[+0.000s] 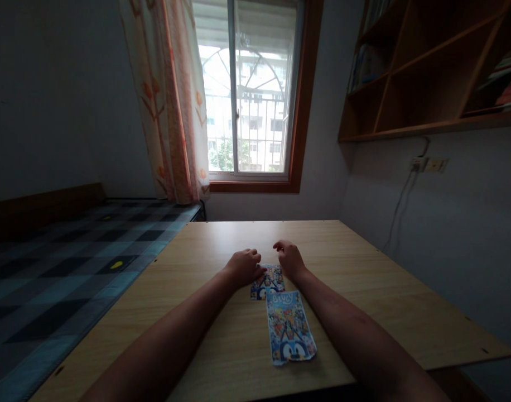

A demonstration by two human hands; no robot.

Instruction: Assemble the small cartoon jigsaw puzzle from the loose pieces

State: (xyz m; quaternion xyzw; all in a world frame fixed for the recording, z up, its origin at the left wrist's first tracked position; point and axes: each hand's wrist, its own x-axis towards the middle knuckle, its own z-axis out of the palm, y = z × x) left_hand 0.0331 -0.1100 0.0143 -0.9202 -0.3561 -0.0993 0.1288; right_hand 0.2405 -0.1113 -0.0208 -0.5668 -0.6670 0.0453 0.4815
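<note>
My left hand (245,267) rests at the upper left of a small colourful cartoon picture (267,287) that lies flat on the table. Its fingers are loosely bent, with the thumb apart from them and touching the picture's edge. Just beyond the picture's upper right corner is my right hand (290,258), raised slightly. Its fingers bend loosely to the left, and nothing shows between them. Nearer to me, a larger paper sheet (289,329) printed "Bluey" with a blue dog's head lies between my forearms, its lower edge curled. The top of this sheet meets the small picture's lower edge.
The pale wooden table (213,352) spreads around both arms. On the left stands a bed (83,257) with checked bedding. A window (259,111) and a flowered curtain (172,111) are ahead. Wall shelves (431,72) hang at the upper right, above a socket (435,164) with a cord.
</note>
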